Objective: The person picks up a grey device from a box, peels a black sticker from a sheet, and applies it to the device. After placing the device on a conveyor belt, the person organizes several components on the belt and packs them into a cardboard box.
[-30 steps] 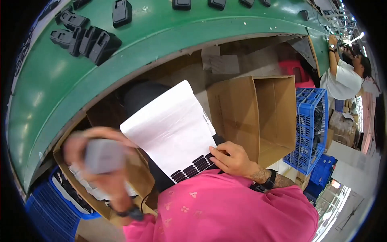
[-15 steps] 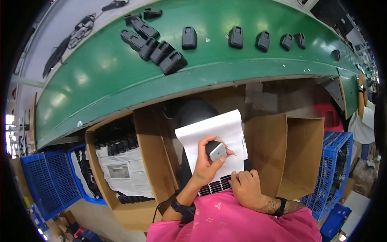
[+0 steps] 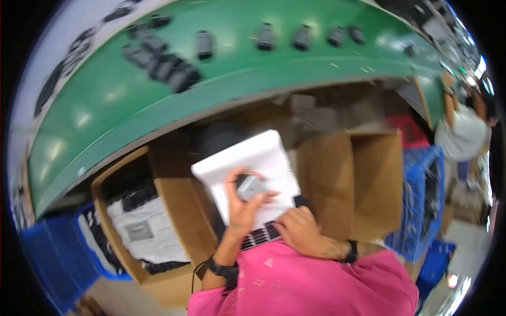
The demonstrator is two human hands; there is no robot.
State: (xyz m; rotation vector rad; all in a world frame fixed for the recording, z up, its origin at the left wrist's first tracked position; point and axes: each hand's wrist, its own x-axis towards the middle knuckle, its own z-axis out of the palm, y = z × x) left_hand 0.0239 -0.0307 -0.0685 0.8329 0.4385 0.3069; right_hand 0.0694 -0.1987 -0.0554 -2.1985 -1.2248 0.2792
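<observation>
My left hand (image 3: 243, 209) is closed round a small block-shaped device (image 3: 251, 187), grey on the face toward me and black on its side. It is held above a white sheet (image 3: 247, 152) lying over my lap. Rows of black rectangular labels (image 3: 259, 236) show at the sheet's near end. My right hand (image 3: 301, 230) rests at the right edge of these labels, its fingers curled down onto them. Whatever its fingertips may pinch is hidden, and the picture is smeared by motion.
A green bench (image 3: 132, 110) curves across the far side, with black charger-like blocks (image 3: 204, 45) on it. Left stands a carton (image 3: 168, 284) holding paper and black parts; right, another carton (image 3: 350, 184). Blue crates (image 3: 416, 205) flank both. At far right is another person (image 3: 464, 131).
The whole view has swung, so the bench, cartons and hands appear farther left and slightly higher. Both hands keep much the same pose, the left still holding the device.
</observation>
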